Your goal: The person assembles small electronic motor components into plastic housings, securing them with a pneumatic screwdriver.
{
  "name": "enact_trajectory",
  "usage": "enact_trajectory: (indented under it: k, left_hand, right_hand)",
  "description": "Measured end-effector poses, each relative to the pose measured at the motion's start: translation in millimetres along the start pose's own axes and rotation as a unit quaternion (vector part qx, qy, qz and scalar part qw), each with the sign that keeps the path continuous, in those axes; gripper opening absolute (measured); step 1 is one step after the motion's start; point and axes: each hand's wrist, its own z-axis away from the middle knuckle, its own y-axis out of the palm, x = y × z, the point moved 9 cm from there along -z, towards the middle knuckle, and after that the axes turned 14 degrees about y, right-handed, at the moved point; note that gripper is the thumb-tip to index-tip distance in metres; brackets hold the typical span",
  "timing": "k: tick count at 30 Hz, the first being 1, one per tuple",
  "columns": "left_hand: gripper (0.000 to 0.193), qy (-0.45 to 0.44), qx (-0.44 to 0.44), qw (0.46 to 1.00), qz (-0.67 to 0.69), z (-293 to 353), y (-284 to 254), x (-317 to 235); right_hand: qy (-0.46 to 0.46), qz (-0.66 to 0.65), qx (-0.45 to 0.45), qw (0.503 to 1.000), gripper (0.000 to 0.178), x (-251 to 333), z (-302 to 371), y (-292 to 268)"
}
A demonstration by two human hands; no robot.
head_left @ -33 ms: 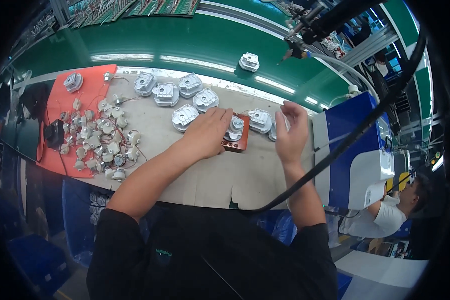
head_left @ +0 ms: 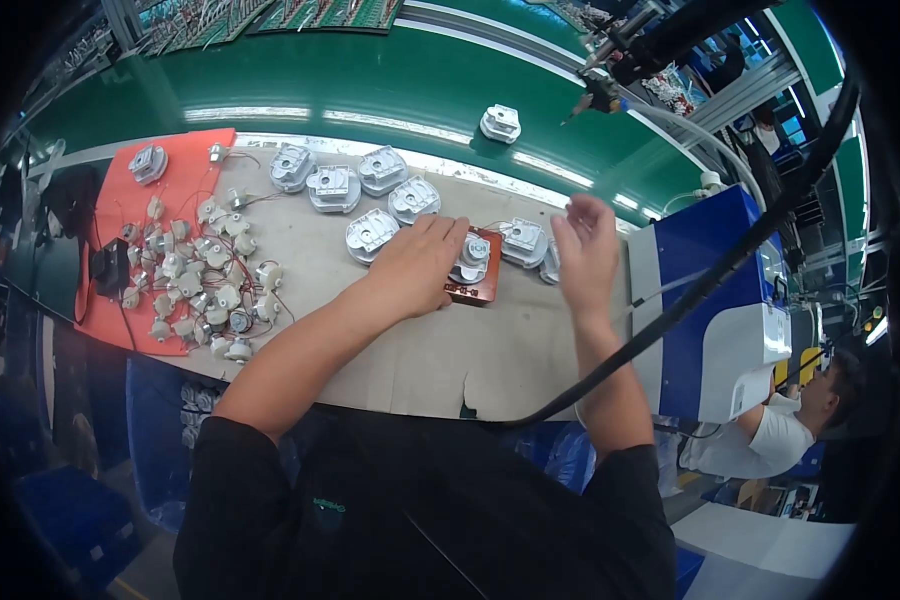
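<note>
My left hand [head_left: 422, 262] grips the left side of a small reddish-brown block [head_left: 493, 265], its fingers laid over the edge. On the block sits a pale grey plastic housing [head_left: 474, 262] with a round part on top; my fingers cover some of it. My right hand [head_left: 592, 258] is raised to the right of the block, thumb and fingers apart, holding nothing I can see. Behind the block and to its right stands another pale housing [head_left: 522, 243]. A further housing [head_left: 549, 264] is partly hidden by my right hand.
Several pale housings [head_left: 332, 187] stand left of the block. Many small wired motors [head_left: 215, 255] lie on an orange sheet [head_left: 120, 215] and beside it. One housing [head_left: 500, 123] rests on the green surface behind. A blue-and-white machine [head_left: 695, 300] and black cable [head_left: 660, 340] occupy the right.
My right hand has shifted slightly to the right and away from me. The left hand stays on the block. The whole view has moved very slightly.
</note>
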Motion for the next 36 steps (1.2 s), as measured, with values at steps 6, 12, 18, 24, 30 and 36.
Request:
enact_trajectory:
  k: [6,12,18,24,30,36]
  left_hand:
    - [0.106,0.006,0.016,1.0,0.003,-2.0,-2.1,9.1]
    - [0.114,0.006,0.02,0.999,0.023,-3.3,2.0,6.0]
    - [0.113,0.014,0.021,0.999,0.022,-4.2,8.8,7.3]
    - [0.096,0.026,-0.029,0.998,0.052,-1.5,12.0,-10.5]
    - [0.092,0.008,-0.076,0.993,0.091,33.0,3.7,-17.4]
    - [0.102,0.02,-0.039,0.996,0.081,37.1,19.4,-9.6]
  right_hand:
    - [0.172,0.138,0.136,0.966,0.096,-34.0,-149.9,58.5]
    - [0.121,0.187,0.235,0.946,0.13,-71.2,-195.3,148.1]
    - [-0.021,0.313,0.128,0.941,0.11,-47.5,-189.4,187.5]
    - [-0.032,0.323,0.14,0.935,0.087,-62.9,-212.9,177.7]
    - [-0.041,0.243,0.15,0.958,0.079,-67.7,-223.4,145.6]
    - [-0.026,0.309,0.139,0.941,0.076,-88.5,-222.1,145.0]
